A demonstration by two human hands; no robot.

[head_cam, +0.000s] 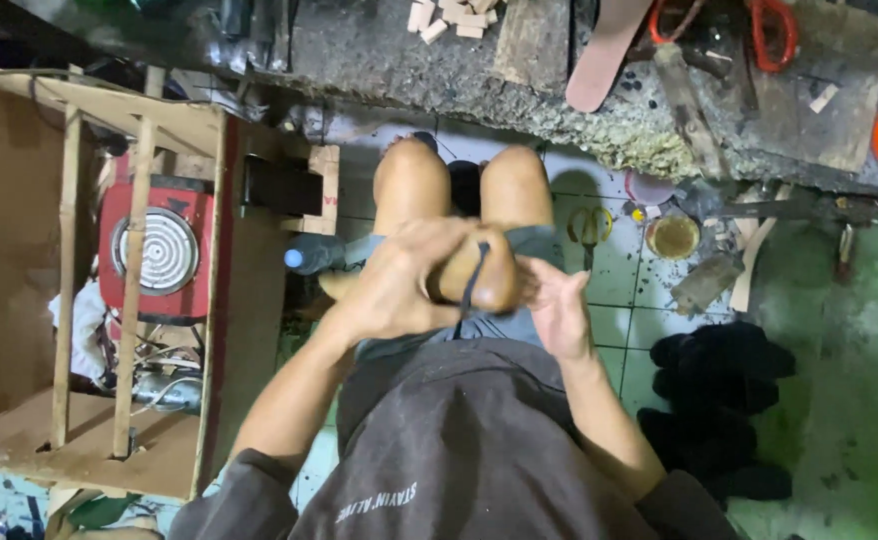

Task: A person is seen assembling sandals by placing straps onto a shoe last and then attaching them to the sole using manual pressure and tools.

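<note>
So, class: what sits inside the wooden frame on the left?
Inside the wooden frame sits a red electric stove with a spiral coil; slats cross it. White cloth and tangled wires lie below, partly covered.

A tiled floor point(614, 275) is seen below, pale and stained, turning green at the right. On it are laid scissors point(587, 225) with yellow handles, a round tin point(672, 236), wood scraps point(749, 262) and a heap of black cloth point(724, 405). A rough bench point(519, 75) is set along the top; small wood blocks point(454, 15), a board point(534, 40) and orange-handled scissors point(759, 25) are laid on it.
</note>
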